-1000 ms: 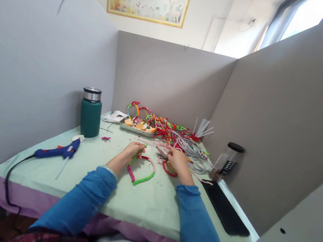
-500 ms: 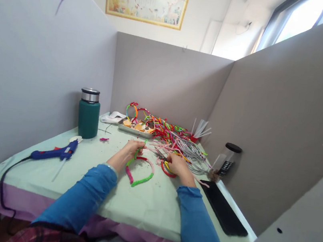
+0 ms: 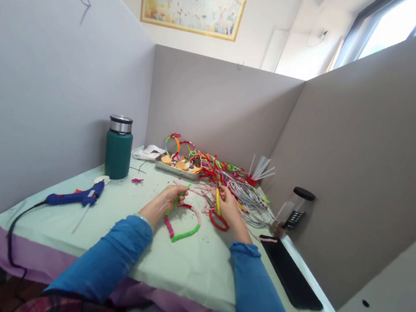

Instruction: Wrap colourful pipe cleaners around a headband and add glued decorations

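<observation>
Hoop, multicoloured, with scissors

Hoop: centre of surface, between left and right edges; grip of left hand pinching its green upper end. Scissors: grip of right hand pressed onto yellow handle. Glue gun: near left edge.

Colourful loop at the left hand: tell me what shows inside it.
Inside the loop, pale green tablecloth shows, with small dark specks on it. The left hand covers part of the loop's upper left side; whatever lies beneath that hand cannot be seen.
</observation>
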A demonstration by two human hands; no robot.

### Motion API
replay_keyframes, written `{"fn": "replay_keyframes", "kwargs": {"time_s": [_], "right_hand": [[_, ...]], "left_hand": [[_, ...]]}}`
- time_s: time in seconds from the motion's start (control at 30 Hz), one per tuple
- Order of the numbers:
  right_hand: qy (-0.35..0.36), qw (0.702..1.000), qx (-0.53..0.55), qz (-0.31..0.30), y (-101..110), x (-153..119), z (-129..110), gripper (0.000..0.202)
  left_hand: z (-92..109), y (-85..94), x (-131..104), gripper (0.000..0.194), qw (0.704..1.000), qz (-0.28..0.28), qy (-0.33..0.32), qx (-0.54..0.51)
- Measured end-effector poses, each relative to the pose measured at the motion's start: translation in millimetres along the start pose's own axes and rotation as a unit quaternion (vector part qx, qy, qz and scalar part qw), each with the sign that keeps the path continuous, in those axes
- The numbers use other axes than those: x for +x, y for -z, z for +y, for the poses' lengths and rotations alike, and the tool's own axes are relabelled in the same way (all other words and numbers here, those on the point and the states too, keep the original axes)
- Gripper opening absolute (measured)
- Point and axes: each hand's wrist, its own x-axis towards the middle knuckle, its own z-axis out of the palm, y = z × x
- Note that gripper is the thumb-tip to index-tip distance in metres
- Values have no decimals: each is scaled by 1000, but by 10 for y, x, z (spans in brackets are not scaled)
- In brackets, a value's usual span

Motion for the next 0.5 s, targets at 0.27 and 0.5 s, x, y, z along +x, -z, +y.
{"fn": "replay_keyframes", "kwargs": {"time_s": [0.27,0.5], "right_hand": [[136,973,-137,-122,-122,-176,-280,50],[181,949,-246,-73,-158,-234,-250,47]], "left_hand": [[55,-39,-60,8,999,14,21,-37],[68,-72,-101,9,999,11,-5,-53]]}}
